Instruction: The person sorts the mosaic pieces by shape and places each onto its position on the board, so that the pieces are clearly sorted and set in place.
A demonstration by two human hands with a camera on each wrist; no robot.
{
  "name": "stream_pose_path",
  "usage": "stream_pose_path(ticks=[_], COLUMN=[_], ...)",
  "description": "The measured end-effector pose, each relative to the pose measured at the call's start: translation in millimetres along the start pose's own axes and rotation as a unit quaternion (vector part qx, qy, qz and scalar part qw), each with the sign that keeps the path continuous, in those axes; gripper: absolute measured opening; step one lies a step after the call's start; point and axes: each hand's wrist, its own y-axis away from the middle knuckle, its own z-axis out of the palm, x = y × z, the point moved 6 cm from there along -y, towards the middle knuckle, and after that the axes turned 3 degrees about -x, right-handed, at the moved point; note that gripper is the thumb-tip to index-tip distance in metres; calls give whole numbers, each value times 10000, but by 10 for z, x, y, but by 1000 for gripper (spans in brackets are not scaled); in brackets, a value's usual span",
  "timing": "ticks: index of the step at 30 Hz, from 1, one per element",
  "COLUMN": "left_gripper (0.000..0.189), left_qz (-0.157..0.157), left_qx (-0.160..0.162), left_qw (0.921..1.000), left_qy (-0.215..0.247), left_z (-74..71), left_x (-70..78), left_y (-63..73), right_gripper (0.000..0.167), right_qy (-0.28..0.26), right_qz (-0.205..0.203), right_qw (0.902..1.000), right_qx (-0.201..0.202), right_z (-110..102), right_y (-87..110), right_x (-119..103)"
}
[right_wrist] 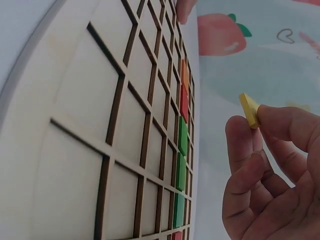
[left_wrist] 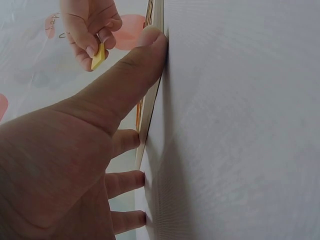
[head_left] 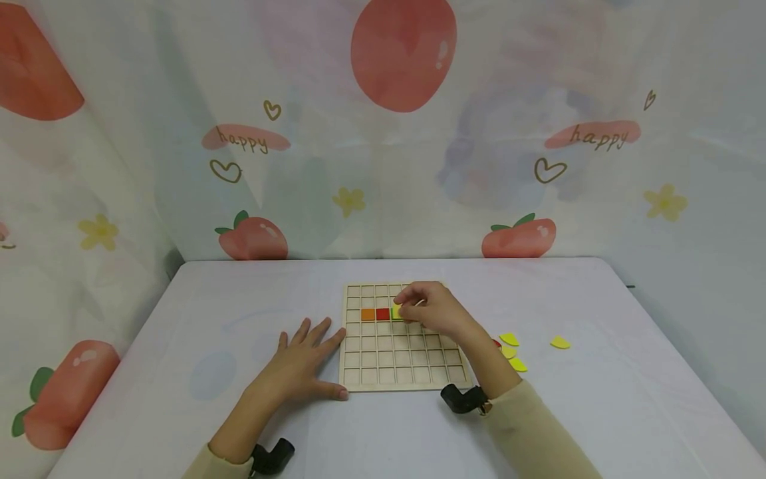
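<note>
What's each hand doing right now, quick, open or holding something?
Left hand: open, fingers spread, thumb against the edge of the wooden grid board.
Right hand: holding a yellow piece, pinched at the fingertips above the board.

Yellow piece above gridded wooden board

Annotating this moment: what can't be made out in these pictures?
- Head: right end of the tile row, behind the right hand.
- Head: red piece, partly behind the right forearm.
- Right wrist: lowest red tile, cut off by the bottom edge.
- Left wrist: face of the board, turned edge-on.
</note>
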Motion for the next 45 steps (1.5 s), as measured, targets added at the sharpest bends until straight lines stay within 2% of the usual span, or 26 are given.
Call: stream_pose_path(ticks=[7,24,32,39,45], left_gripper=[108,108,109,107,106], left_qz=[-1,80,40,140,212], left_qx=[18,-36,-18,23,43], left_qw=[10000,9999,10000,9999,9997], left_qy=[-27,67,-4,54,94], left_z=[-5,-8,-4,-30,-64], left_x=[-4,12,2,21,34], left_y=[-9,8,0,25,38], right_gripper=[15,14,10,10,10], right_qy=[-281,-269,-79,27,427], right_qz=[66,139,276,249,208], right_qw=[9996,9995,9996,9997,9989], right_qx=[-71,-44,-34,-41,-41], right_z=[89,288,372,446,505], right_y=[-29,-114,-132,-167,-189], right_x=[-24,-64,-69,-75,-122])
